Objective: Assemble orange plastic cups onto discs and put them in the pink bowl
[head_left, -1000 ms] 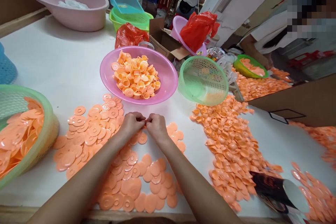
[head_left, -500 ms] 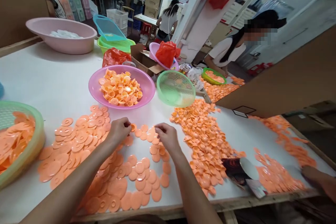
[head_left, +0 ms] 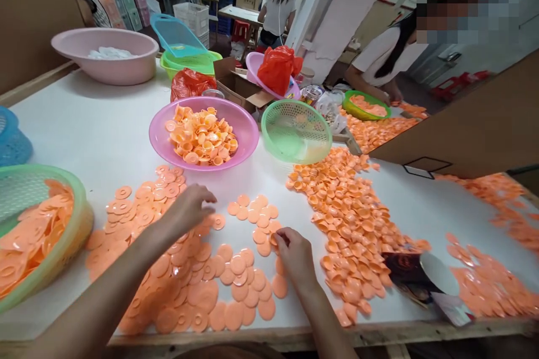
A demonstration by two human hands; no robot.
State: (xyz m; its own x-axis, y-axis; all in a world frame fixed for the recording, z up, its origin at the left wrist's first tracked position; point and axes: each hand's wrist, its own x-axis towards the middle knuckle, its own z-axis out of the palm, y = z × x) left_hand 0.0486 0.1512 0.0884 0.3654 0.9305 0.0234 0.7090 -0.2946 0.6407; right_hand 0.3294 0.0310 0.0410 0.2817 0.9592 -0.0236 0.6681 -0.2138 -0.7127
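Note:
Many flat, round orange plastic discs (head_left: 143,216) lie in an overlapping heap on the white tabletop before me. Over the right side of this heap hovers my left hand (head_left: 194,207), fingers apart and holding nothing, with a single ringed disc (head_left: 218,221) lying just below its fingertips. My right hand (head_left: 296,255) is closed, thumb and forefinger pinching the edge of a small orange disc (head_left: 274,239) beside a loose cluster of discs (head_left: 261,210). To the right of that hand spreads a long pile of small orange cup-shaped pieces (head_left: 347,224).
A pink basin (head_left: 246,148) of orange cup pieces stands ahead, beside a green basket (head_left: 297,148). At left is a green basket (head_left: 78,219) of discs. A cardboard panel (head_left: 475,123) rises at right; a co-worker (head_left: 379,61) handles pieces beyond it.
My left hand has let go of the small orange piece and spread its fingers. My right hand has moved toward me and right, down to a disc. The view has shifted slightly.

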